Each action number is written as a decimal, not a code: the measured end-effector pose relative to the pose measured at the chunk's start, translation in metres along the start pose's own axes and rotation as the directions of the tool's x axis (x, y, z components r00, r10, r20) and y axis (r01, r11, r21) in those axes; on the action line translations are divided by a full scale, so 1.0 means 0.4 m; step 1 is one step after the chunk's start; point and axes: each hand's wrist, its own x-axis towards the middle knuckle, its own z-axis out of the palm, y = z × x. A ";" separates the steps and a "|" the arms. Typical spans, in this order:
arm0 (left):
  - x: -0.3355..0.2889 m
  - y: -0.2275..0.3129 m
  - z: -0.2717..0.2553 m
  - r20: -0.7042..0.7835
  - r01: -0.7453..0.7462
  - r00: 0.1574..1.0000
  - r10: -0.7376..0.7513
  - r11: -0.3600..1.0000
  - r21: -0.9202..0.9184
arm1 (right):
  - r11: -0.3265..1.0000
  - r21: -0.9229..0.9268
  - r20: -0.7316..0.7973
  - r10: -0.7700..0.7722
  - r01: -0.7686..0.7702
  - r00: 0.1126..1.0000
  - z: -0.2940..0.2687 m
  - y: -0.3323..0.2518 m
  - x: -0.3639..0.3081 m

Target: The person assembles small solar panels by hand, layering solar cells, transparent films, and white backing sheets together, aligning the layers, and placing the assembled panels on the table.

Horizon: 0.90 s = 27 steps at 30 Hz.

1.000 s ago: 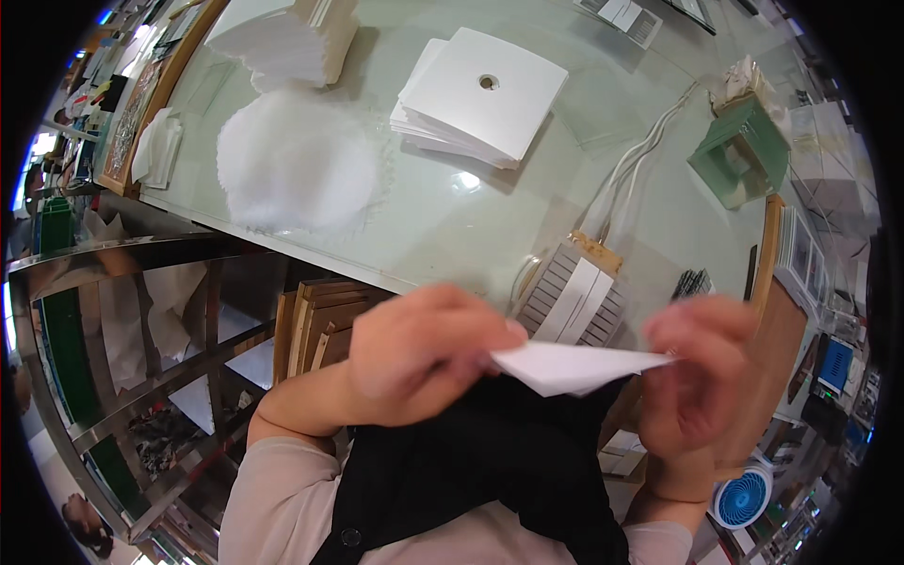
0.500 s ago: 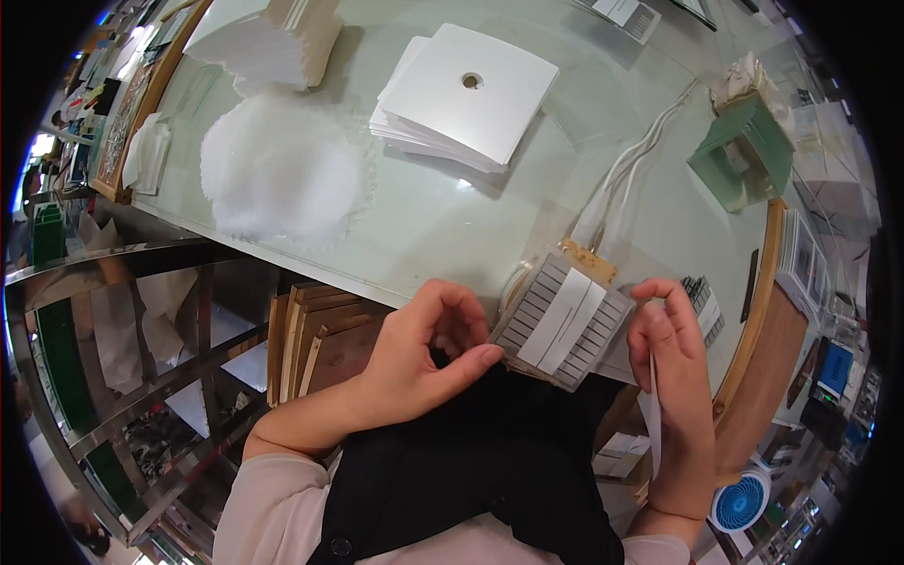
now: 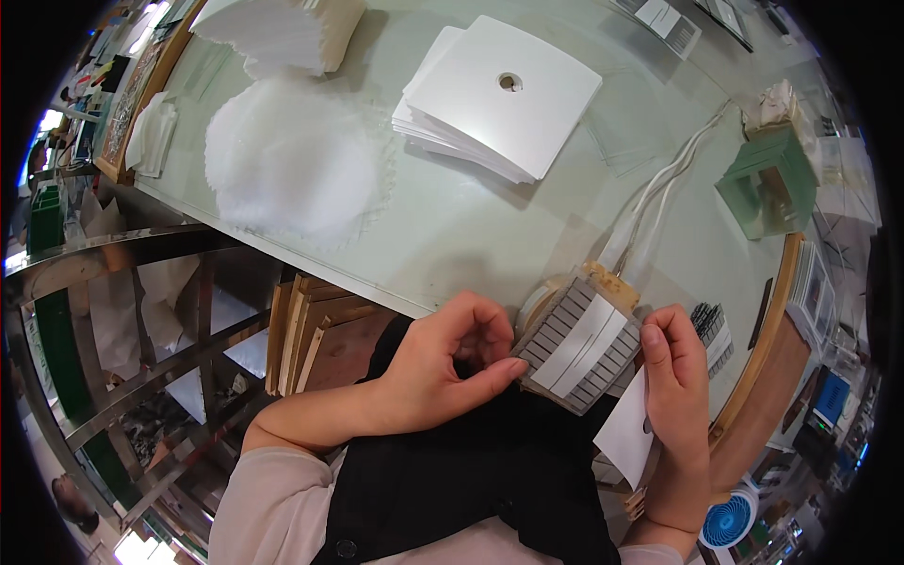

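A flat rectangular panel [image 3: 576,347] with dark slat-like stripes and a white band along its middle lies tilted at the table's near edge, against my body. My left hand [image 3: 461,356] is curled at its left corner, thumb and fingertips closed on the edge. At the opposite corner, my right hand [image 3: 676,363] has its thumb and forefinger pinched by the edge; contact there is hard to make out. A thin white card [image 3: 625,431] with a partly visible dark hole is held in that hand and hangs below the panel.
A stack of white square cards [image 3: 504,122] with a hole on top lies at centre back. Left of it are a pile of translucent white sheets [image 3: 287,160] and a taller stack [image 3: 282,33]. White cables [image 3: 667,179] run behind the panel. A green box [image 3: 770,184] stands right.
The white card in my right hand has turned from edge-on to showing its face. My right hand has moved slightly lower, and its fingers have closed in at the panel's corner.
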 end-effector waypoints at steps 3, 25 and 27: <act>0.000 0.000 -0.001 -0.010 -0.028 1.000 0.027 1.000 -0.014 | 0.999 -0.001 -0.011 -0.034 0.034 0.999 0.001 0.003 0.001; -0.044 0.028 -0.052 0.189 -0.501 0.864 0.467 0.838 0.216 | 0.955 0.214 -0.303 -0.133 0.204 0.943 0.019 -0.075 -0.117; -0.033 0.058 -0.010 0.424 -0.688 0.702 0.572 0.699 0.197 | 0.742 0.467 -0.386 -0.318 0.481 0.866 0.034 -0.103 -0.115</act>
